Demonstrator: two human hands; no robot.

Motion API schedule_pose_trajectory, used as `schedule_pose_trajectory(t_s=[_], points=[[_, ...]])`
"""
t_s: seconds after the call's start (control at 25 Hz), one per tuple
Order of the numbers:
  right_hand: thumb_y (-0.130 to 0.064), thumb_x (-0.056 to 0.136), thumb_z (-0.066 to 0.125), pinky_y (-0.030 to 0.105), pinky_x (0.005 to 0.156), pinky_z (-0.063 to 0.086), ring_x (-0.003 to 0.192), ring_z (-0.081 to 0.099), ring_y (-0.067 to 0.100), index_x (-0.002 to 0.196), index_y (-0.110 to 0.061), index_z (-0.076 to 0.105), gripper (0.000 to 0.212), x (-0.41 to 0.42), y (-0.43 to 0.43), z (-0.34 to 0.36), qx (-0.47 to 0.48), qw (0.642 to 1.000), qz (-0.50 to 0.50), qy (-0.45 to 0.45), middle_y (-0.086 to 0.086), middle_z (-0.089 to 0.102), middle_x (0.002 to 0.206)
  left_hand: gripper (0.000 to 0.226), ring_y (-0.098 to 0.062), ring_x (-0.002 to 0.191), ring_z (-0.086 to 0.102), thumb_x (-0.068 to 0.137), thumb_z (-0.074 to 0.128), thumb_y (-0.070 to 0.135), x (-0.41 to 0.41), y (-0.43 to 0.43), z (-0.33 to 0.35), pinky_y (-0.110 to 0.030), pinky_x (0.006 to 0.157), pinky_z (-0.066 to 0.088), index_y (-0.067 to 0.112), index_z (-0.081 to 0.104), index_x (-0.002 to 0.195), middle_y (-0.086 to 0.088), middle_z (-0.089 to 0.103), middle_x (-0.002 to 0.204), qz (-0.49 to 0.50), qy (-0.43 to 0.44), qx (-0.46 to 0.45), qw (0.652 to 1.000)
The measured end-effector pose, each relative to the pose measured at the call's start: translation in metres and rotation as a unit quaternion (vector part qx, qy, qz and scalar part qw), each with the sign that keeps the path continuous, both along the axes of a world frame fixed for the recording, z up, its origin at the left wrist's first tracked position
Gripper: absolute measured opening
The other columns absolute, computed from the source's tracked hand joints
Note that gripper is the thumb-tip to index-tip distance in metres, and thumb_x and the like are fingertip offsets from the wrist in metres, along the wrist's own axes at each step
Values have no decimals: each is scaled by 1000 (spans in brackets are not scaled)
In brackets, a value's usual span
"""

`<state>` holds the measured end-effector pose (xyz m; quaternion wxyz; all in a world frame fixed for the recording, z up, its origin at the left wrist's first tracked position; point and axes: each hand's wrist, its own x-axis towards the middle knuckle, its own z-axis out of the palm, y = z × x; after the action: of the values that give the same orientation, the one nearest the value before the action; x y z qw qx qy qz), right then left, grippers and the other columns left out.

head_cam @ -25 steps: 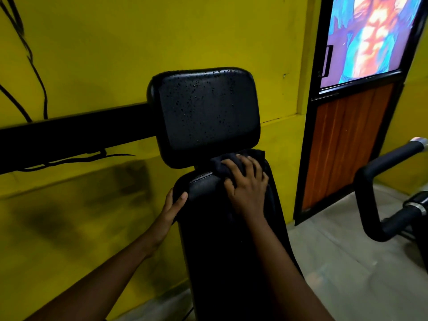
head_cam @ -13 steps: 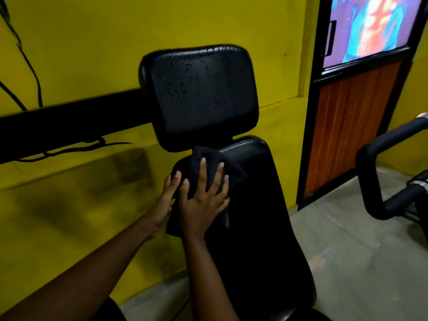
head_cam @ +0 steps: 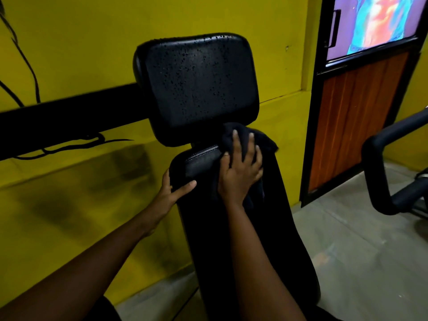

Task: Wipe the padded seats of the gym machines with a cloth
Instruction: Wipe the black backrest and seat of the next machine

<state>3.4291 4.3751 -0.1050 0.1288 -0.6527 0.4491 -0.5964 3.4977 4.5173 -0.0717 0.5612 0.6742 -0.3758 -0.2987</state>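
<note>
A black padded back pad (head_cam: 234, 228) of a gym machine runs down the middle of the view. Above it stands a black head pad (head_cam: 196, 86) speckled with droplets. My right hand (head_cam: 240, 172) presses a dark cloth (head_cam: 264, 142) flat against the top right of the back pad, just under the head pad. My left hand (head_cam: 171, 193) grips the back pad's upper left edge, thumb on the front face.
A yellow wall (head_cam: 69, 205) lies close behind, with a black band (head_cam: 69, 114) and loose cables (head_cam: 69, 147). To the right are a wood-panelled door (head_cam: 356, 117) with a colourful poster (head_cam: 375, 22), a black machine handle (head_cam: 379, 172) and grey floor (head_cam: 361, 262).
My right hand has slid the cloth from the top left of the back pad over to its top right. My left hand keeps its grip on the pad's left edge.
</note>
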Motion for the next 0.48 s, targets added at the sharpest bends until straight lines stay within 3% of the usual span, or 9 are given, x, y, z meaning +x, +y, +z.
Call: schedule_pose_trajectory(t_s=[0.08,0.2,0.28,0.36,0.4,0.48], points=[[-40,88,40,53,90,40,126,37,29,138,-33,40,51,-15,-17,-31,65,994,-59,-57,5,39,148,108,-11,134,37,68,79,42,-6,-8,-10,-34,111,33,38,7,148,9,35,148,36,5,-7,999],[-46,94,32,51,89,45,116,51,40,136,-23,48,50,-32,-4,-98,192,966,-132,-111,13,46,142,107,-11,132,34,75,76,32,-21,-11,-22,-32,108,34,31,-1,149,2,29,152,120,-1,-64,991],[-52,93,22,50,95,40,121,45,39,140,-27,42,57,-39,10,-118,295,933,-126,-161,10,39,147,112,-13,133,37,68,80,37,-33,-5,-26,-34,108,37,32,2,149,1,30,151,128,-5,-108,986],[-45,94,29,48,96,38,121,42,37,141,-27,39,52,-34,14,-111,357,902,-128,-206,9,36,149,106,-8,129,43,70,79,33,-10,-21,-55,-32,106,41,32,7,148,8,37,146,120,16,-123,985],[-38,94,37,47,92,43,115,46,36,139,-19,44,49,-26,20,-95,343,905,-123,-221,15,43,144,104,-3,127,44,73,79,31,45,-30,-130,-31,105,42,31,6,148,15,39,143,135,46,-112,983],[-23,86,44,49,75,55,98,57,35,126,2,54,48,-2,42,-69,188,960,-92,-188,29,57,122,114,-7,135,39,74,76,47,128,-68,-231,-47,108,35,25,-8,149,23,28,149,94,67,-143,983]])
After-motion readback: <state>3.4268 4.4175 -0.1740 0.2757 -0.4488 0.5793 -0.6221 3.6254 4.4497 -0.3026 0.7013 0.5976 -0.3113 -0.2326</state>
